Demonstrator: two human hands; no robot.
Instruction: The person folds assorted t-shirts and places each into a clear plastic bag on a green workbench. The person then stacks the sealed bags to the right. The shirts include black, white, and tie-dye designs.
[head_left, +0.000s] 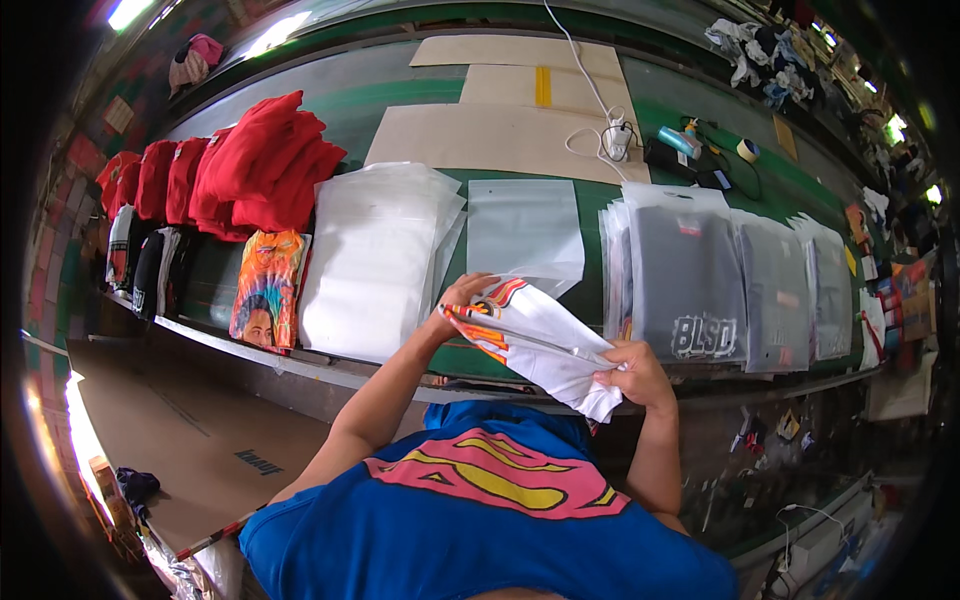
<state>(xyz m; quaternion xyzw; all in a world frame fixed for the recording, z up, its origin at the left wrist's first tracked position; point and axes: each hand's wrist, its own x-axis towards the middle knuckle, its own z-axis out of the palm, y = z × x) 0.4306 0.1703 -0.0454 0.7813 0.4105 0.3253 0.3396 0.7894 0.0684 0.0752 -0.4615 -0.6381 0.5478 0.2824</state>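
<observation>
A folded white T-shirt (551, 349) with a red, orange and black print hangs between my hands, over the table's near edge. My left hand (463, 304) grips its printed end, and my right hand (637, 373) pinches the plain white end. Just beyond the shirt lies a single frosted plastic bag (525, 225), its near end partly hidden by the shirt. To the left is a thick stack of similar clear bags (375, 255). Bagged dark grey garments (686, 262) lie in overlapping piles to the right.
Red folded garments (262, 165) are heaped at the back left, behind a multicoloured printed shirt (270, 289). Cardboard sheets (495, 139) cover the table's middle, with a white power strip (618, 141) on a cable. A tape roll (748, 151) sits farther right. A large brown board (202, 435) stands at lower left.
</observation>
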